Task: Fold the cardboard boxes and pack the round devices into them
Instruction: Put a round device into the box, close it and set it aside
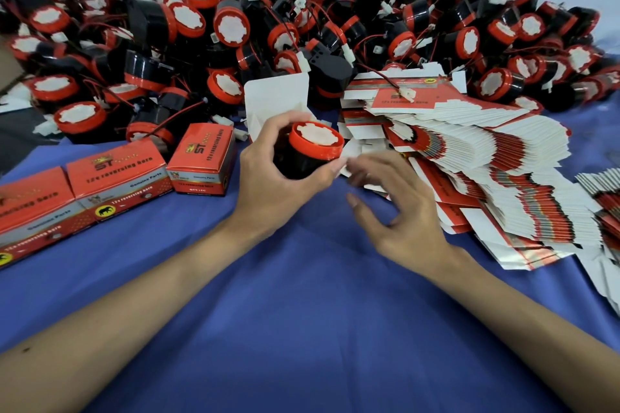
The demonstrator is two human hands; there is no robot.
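Left hand (275, 174) grips one round device (315, 144) by its black body, fingers and thumb wrapped round it, red-rimmed white face up and tilted toward the camera. Right hand (402, 211) holds nothing. Its fingers are loosely spread and curved, just right of the device and above the blue cloth (302, 295).

An open box (275, 94) stands just behind the left hand with its white flap up (can't tell if the hand touches it).

Step in hand, my read: seat this device in that box.
- Steady the box mouth with the free right hand and keep the flap clear.
- Put the device in square to the opening. It looks like a snug fit, so a tilted entry would likely jam on a wall.
- I can't see this unit's lead and plug. Tuck them in first, or they'll foul the flap.

Room and edges:
- The bare cloth in front of both hands is the only real working space.
- The device pile (201, 27) crowds in close behind the box, with loose wires trailing out.
- Closed boxes (201, 157) sit near on the left.
- The fanned stack of flat blanks (503, 157) lies just beside the right hand, and a wide sweep would scatter it.
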